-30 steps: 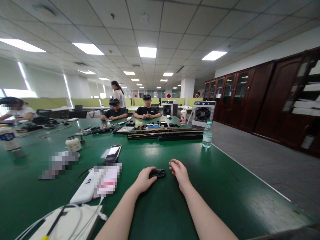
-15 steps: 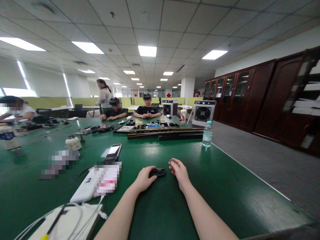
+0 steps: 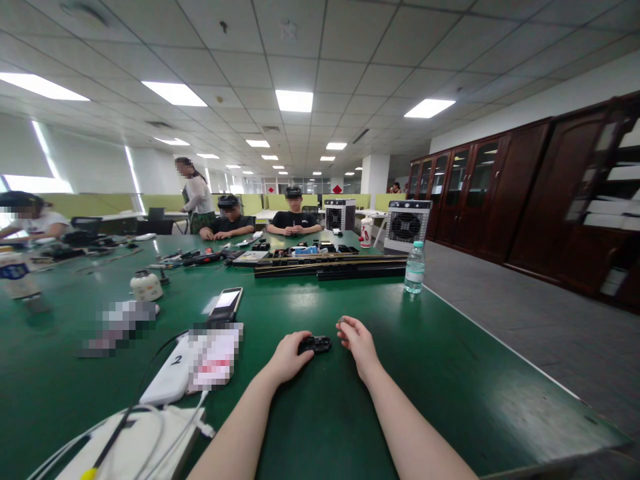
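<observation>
1. Green is the colour of the table, and on it the black object is placed, between the two hands and nearer to the left one.
2. By the left hand, the black object is held at its left end, with the thumb on the near side and the fingers on the far side.
3. By the right hand, a small piece is pinched at the fingertips, a little above the table. Its colour looks greyish, but its exact kind cannot be told.
4. As for progress, it can be judged that both things have been taken in hand. The small piece and the black object are not joined; a gap is seen between them. Whether anything was already fitted inside the black object cannot be told, because its details are too small, so how much work is left is not shown.
5. To the left, a phone and a white box are laid. Farther away, on the right, a water bottle is stood upright.
</observation>
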`<state>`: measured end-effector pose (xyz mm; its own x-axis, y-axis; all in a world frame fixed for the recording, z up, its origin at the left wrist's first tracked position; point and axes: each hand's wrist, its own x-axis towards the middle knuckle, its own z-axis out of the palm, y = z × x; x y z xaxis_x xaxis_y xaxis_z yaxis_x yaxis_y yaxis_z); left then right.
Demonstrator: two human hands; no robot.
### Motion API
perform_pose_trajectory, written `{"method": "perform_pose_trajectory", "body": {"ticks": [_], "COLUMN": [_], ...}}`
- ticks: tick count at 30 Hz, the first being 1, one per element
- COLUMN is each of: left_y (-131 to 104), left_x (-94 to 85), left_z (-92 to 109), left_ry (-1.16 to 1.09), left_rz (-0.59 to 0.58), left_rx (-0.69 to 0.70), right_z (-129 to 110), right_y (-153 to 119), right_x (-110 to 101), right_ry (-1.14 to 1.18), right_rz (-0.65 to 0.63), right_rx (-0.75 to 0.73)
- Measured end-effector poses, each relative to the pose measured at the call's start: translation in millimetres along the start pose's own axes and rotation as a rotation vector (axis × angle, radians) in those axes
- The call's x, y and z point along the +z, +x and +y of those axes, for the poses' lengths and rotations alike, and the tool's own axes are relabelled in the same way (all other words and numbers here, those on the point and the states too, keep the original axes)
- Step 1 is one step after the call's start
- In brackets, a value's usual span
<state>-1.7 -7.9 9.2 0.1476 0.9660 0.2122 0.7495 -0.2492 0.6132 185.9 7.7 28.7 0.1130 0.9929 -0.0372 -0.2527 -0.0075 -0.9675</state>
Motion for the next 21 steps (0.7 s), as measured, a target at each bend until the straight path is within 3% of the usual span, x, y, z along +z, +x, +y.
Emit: {"method": "perform_pose_trajectory", "body": {"ticks": [10,21], "left_y": [0.4,-0.3], "left_x": [0.2,-0.6], "left_z": [0.5,2.1], "left_ry": [0.003,0.011], "left_rz": [0.006,0.003], "left_rx": [0.004,0.007], "right_z": [4.9,17.3], "right_y": [3.6,11.4], "right_x": [-0.8,-1.8], "right_ry": [-0.031,-0.098], "right_rz": [-0.024,-0.096], "right_rx": [-0.03,-0.158]}}
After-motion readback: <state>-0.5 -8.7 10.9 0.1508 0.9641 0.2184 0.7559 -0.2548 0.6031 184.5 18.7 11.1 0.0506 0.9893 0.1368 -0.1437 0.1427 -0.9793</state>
